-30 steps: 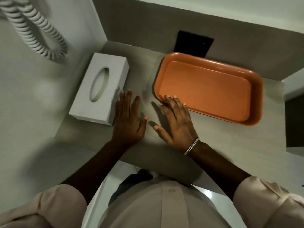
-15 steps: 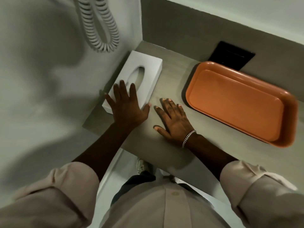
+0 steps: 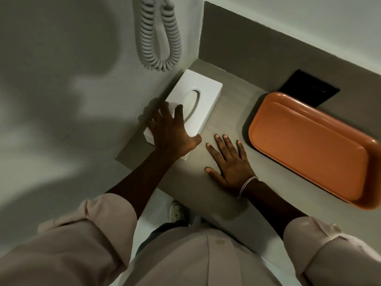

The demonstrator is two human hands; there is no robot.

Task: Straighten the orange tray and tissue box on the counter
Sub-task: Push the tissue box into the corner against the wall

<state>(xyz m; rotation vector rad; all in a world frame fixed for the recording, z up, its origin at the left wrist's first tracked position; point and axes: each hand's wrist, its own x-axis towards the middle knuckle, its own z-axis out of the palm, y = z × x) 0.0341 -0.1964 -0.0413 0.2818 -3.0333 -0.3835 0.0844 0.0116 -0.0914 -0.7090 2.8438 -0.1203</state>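
The white tissue box (image 3: pixel 203 90) with an oval slot lies on the grey counter (image 3: pixel 224 108) in the left corner, near the wall. My left hand (image 3: pixel 172 132) rests on the box's near end, fingers spread over the top and thumb at its right edge. My right hand (image 3: pixel 229 159), with a silver bracelet at the wrist, lies flat and open on the counter between the box and the orange tray (image 3: pixel 309 147). The empty tray sits to the right, apart from both hands, at a slant to the counter's edge.
A grey coiled phone cord (image 3: pixel 159 36) hangs on the left wall just above the box. A black panel (image 3: pixel 309 88) is set in the back wall behind the tray. The counter's near edge runs below my wrists, with the floor and a shoe beneath.
My left hand moved from the counter onto the near end of the tissue box. My right hand left the tray's edge and lies flat on the counter. The view swung left.
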